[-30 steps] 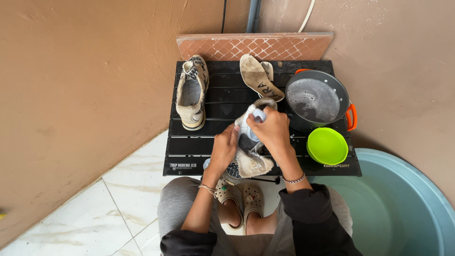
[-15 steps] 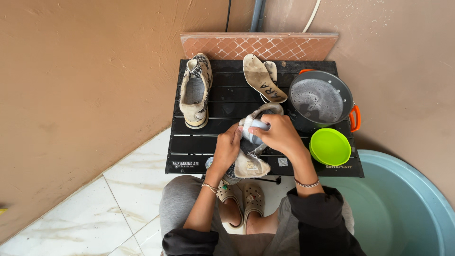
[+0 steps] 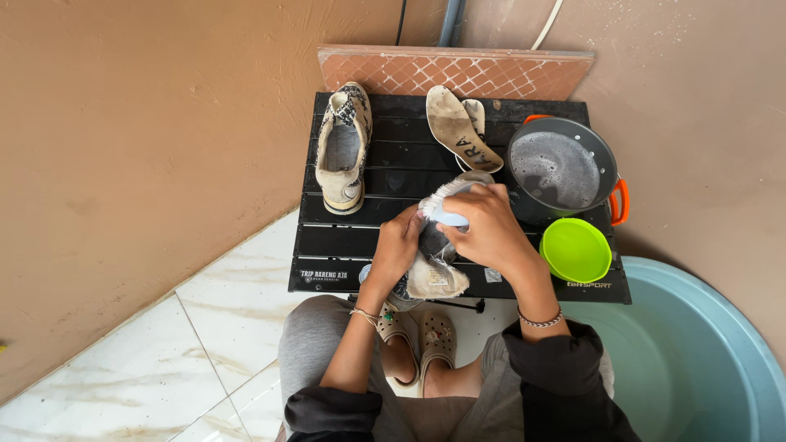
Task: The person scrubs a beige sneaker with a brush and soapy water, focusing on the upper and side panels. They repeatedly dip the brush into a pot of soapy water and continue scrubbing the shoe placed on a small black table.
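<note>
Head view: shoe [image 3: 426, 266] between left fingers [image 3: 407, 237] and right fingers [image 3: 458, 209].

We saw no packages, signs or screens. On the black table [image 3: 360, 237], white lettering [image 3: 323, 276] ran along its front edge at the near left corner, a second white mark [image 3: 587, 285] sat at the near right corner, and a small white sticker [image 3: 492, 275] lay between them.
</note>
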